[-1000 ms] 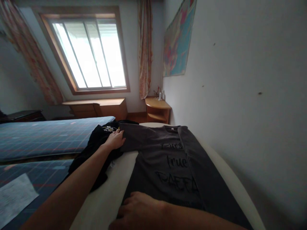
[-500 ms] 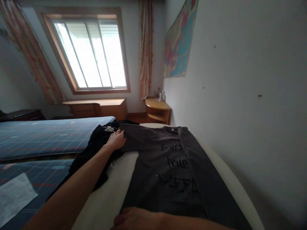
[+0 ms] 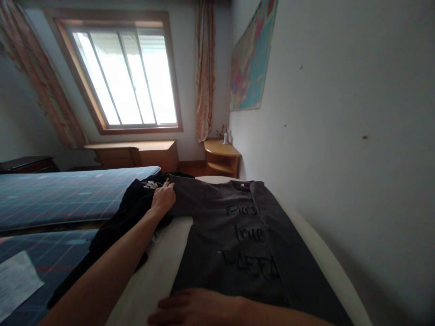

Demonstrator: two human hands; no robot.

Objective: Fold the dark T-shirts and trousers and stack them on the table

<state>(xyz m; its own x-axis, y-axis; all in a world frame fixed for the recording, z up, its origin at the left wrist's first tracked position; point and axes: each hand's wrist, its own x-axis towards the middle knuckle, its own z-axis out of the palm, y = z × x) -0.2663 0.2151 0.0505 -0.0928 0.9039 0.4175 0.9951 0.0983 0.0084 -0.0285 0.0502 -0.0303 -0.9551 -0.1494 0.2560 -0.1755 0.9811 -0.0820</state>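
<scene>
A dark grey T-shirt (image 3: 210, 240) with black lettering lies spread on a pale padded surface, its right side folded over lengthwise towards the middle. My left hand (image 3: 164, 198) reaches forward, its fingers closed on the end of the shirt's left sleeve. At the bottom of the view, my right hand (image 3: 200, 308) is over the lower left side of the shirt, fingers stretched to the left and slightly blurred; its thumb cannot be made out. Black clothing (image 3: 115, 226) with a white and yellow print lies bunched left of the shirt, partly behind my left arm.
The pale surface (image 3: 166, 253) curves along a white wall on the right. Blue checked mattresses (image 3: 78, 192) lie to the left, with a sheet of paper (image 3: 18, 280) on the nearer one. A desk (image 3: 156, 151) and a corner shelf (image 3: 222, 149) stand beyond, near the window.
My right hand has shifted slightly left, and its fingers have straightened from a curled grip at the shirt's edge. My left hand stays at the sleeve. The view has turned slightly right.
</scene>
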